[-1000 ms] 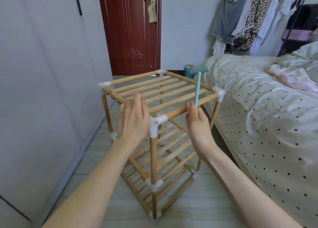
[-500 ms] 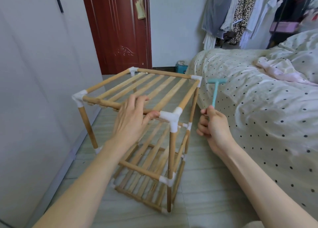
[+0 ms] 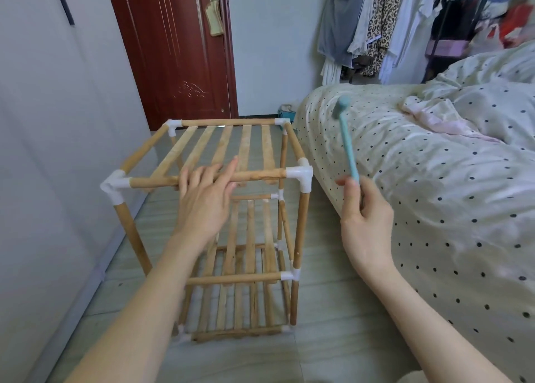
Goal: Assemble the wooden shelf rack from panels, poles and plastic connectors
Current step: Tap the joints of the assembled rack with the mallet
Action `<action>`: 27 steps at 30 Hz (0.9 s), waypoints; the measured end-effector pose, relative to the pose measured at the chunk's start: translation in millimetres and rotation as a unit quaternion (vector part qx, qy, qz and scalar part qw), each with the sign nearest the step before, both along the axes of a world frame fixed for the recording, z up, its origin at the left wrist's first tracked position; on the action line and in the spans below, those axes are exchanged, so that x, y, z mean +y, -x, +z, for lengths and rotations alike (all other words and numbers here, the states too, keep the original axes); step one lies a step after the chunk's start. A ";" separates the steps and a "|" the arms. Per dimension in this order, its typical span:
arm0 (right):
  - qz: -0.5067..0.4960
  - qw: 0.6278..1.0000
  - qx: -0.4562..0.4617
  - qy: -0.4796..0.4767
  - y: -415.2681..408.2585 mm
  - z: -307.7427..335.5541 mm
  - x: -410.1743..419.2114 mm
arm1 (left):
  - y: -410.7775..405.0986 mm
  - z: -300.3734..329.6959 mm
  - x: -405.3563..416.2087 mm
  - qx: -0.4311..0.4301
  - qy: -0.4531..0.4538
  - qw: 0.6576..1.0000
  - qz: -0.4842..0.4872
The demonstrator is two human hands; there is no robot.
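Note:
The wooden shelf rack (image 3: 254,177) stands upright on the tiled floor, with three slatted tiers, round poles and white plastic corner connectors (image 3: 301,174). My left hand (image 3: 204,200) rests on the near top rail, fingers stretched over the top slats. My right hand (image 3: 363,217) is to the right of the rack, apart from it, and grips the handle of a small light-blue plastic hammer (image 3: 346,141). The hammer points up and slightly left, its head in front of the bed.
A bed (image 3: 434,194) with a polka-dot cover runs along the right, close to the rack. A white wall panel (image 3: 52,151) is on the left. A dark red door (image 3: 176,49) stands behind, and clothes (image 3: 373,21) hang at the back right.
The rack has turned so its near rail faces me squarely. My right hand with the hammer has moved further right and away from the rack. My left hand stays on the top rail.

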State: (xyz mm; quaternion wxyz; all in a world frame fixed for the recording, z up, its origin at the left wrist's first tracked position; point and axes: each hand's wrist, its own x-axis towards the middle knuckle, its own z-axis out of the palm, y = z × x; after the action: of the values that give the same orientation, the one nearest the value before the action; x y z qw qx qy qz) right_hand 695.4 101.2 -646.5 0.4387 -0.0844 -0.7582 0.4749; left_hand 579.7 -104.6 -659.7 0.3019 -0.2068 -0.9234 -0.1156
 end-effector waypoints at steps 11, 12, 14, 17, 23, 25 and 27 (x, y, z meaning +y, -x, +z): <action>-0.073 0.993 -0.004 -0.089 -6.3 7.7 -13.5 | -2.5 2.6 0.4 -0.009 0.023 0.999 0.031; -0.070 0.992 -0.024 -0.106 -6.2 9.0 -13.9 | -2.1 2.8 0.5 -0.008 0.024 0.999 0.033; -0.025 0.971 -0.176 -0.160 -6.4 1.8 -11.7 | -2.1 2.6 0.5 -0.010 0.023 0.999 0.038; -0.050 0.983 -0.122 -0.127 -6.0 1.1 -7.1 | -0.2 1.8 0.5 -0.008 0.017 0.999 0.043; -0.045 0.954 -0.230 -0.186 -13.3 -3.1 -8.3 | 0.9 0.6 3.4 -0.002 0.003 0.999 0.037; -0.052 0.973 -0.155 -0.166 -13.0 -0.4 -5.8 | 2.7 0.3 4.1 0.004 -0.003 0.999 0.034; -0.085 0.985 -0.037 -0.142 -18.9 10.2 -9.5 | 3.4 -1.0 4.3 0.011 -0.006 0.999 0.034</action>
State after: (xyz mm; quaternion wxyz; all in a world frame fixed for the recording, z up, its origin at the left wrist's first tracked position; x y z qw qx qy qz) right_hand 714.2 91.7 -636.4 0.4569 -0.1028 -0.8237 0.3196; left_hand 576.3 -100.3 -660.6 0.3169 -0.1745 -0.9259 -0.1088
